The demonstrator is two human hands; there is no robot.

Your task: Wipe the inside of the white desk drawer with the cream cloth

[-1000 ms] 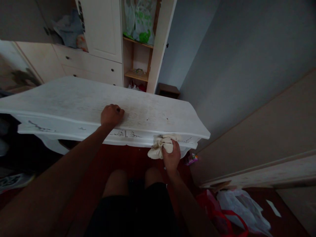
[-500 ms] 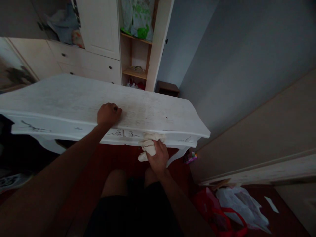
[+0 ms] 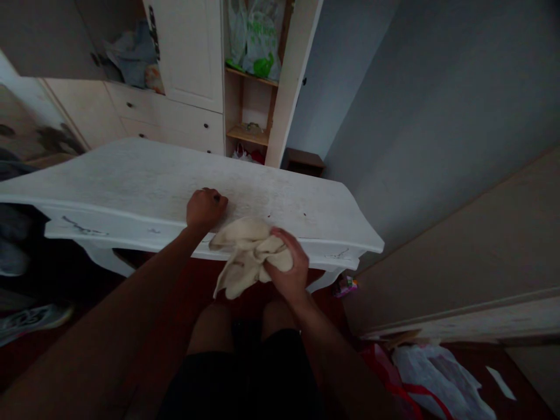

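A white table [image 3: 144,169] with carved drawer fronts stands before me, its top stained with grey marks. Resting on that top near the front edge, my left hand [image 3: 205,207] is closed in a fist. A small dark thing shows between its fingers, too little of it visible to name. My right hand [image 3: 291,268] grips a crumpled cream cloth [image 3: 247,256] in front of the drawers. The cloth hangs loosely to the left and hides part of the table's front edge and drawer fronts.
Behind the table is a white wardrobe [image 3: 192,58] with an open door and plastic bags [image 3: 262,41] on a shelf. A grey wall [image 3: 437,87] rises at the right. White plastic [image 3: 437,373] and a red bag [image 3: 380,373] lie on the floor, lower right. A shoe [image 3: 35,321] is at left.
My right hand has lifted the cloth off the drawer front, and the cloth now hangs more unfolded and nearer to me. My left fist stays on the tabletop. The view has shifted slightly.
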